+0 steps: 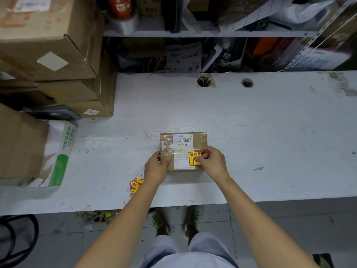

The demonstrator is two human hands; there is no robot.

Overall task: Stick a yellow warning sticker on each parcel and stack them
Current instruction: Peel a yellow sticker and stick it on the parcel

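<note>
A small brown parcel with a white shipping label and clear tape lies on the white table. A yellow warning sticker with red print lies on the parcel's near right part. My right hand pinches the sticker's right edge with curled fingers. My left hand grips the parcel's near left corner, thumb on top. A small pile of more yellow stickers lies on the table just left of my left forearm, partly hidden by it.
Large cardboard boxes are stacked at the table's left, with a white and green carton in front of them. Cluttered shelves rise behind the table. Two cable holes sit near the back edge.
</note>
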